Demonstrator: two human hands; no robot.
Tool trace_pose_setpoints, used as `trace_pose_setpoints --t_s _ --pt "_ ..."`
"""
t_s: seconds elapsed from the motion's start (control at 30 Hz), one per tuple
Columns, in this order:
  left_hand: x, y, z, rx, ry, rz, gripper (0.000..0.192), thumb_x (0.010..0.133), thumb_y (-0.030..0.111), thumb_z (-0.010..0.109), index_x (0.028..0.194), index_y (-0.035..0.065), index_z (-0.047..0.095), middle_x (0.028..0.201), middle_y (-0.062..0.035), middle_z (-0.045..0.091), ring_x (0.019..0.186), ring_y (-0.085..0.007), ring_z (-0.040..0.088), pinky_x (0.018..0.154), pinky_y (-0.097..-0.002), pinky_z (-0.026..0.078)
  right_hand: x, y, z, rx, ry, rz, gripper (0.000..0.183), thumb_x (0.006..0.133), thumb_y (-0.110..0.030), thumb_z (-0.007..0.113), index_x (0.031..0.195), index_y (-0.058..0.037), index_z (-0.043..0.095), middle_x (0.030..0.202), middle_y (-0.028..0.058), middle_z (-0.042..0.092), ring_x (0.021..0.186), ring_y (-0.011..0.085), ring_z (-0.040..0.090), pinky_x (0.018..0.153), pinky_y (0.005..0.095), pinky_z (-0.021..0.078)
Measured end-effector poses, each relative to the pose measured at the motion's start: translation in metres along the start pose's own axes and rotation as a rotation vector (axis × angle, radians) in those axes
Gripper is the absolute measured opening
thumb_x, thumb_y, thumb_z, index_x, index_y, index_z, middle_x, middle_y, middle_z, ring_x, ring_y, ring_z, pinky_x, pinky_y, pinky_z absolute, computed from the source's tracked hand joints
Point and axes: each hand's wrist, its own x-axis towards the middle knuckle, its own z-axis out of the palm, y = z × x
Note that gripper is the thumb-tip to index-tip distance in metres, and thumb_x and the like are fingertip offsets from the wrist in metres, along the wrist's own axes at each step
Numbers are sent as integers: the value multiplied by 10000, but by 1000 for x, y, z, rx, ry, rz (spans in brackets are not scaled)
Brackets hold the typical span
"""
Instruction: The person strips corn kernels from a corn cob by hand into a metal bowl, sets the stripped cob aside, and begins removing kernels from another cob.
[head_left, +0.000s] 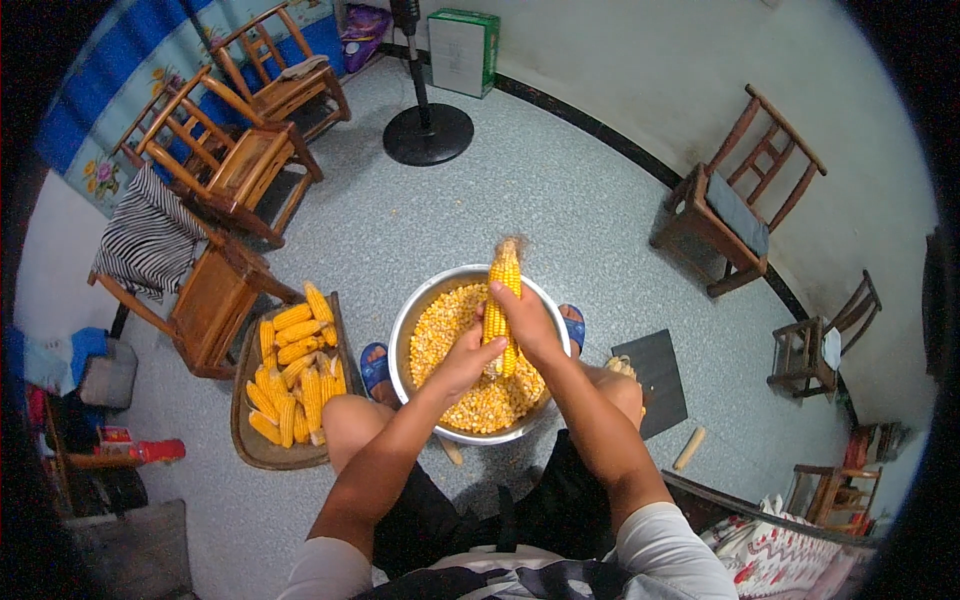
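Both of my hands grip one dried yellow ear of corn (507, 262), its silky tip pointing away from me. My left hand (466, 361) holds its lower end, thumb laid across the kernels. Higher up, my right hand (531, 319) wraps the right side with its thumb along the ear. Below them a round metal basin (403, 381) contains many loose corn kernels (442, 322). It stands between my feet and knees. To the left, a shallow brown tray (251, 448) bears a pile of whole corn ears (300, 390).
A bare corn cob (689, 448) lies on the floor beside a dark mat (660, 382). Another cob (451, 450) rests by the basin. Wooden chairs (247, 169) line the left, and a cushioned chair (731, 202) stands right. Ahead are a fan base (428, 136) and a green-white box (463, 52).
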Motion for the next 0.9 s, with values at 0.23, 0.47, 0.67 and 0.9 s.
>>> trace_pose_setpoints --t_s 0.23,0.47,0.67,0.9 --pt "-2 0 1 -82 32 -20 366 928 107 431 1273 -15 449 1137 -87 561 1047 -167 543 918 -324 430 -2 0 3 -139 63 -14 283 939 -279 541 1034 -13 530 793 89 635 687 157 615 614 285 497" --pt "-3 5 5 -22 81 30 365 861 83 405 1197 -43 473 1075 -110 552 982 -171 529 863 -313 432 1 17 2 -272 140 -196 291 889 -261 620 1006 -2 557 796 84 636 707 166 613 651 310 491" --pt "4 -5 0 82 135 70 385 840 64 402 1199 -62 463 1072 -122 545 967 -173 526 835 -316 442 2 26 2 -331 187 -303 238 902 -201 606 1008 2 541 795 79 635 700 146 608 637 287 493" --pt "3 -4 -3 127 146 58 377 825 35 390 1174 -55 500 1018 -117 572 900 -172 555 790 -309 459 -4 10 4 -301 175 -210 338 874 -308 638 1026 -16 562 859 99 632 755 193 609 693 329 485"
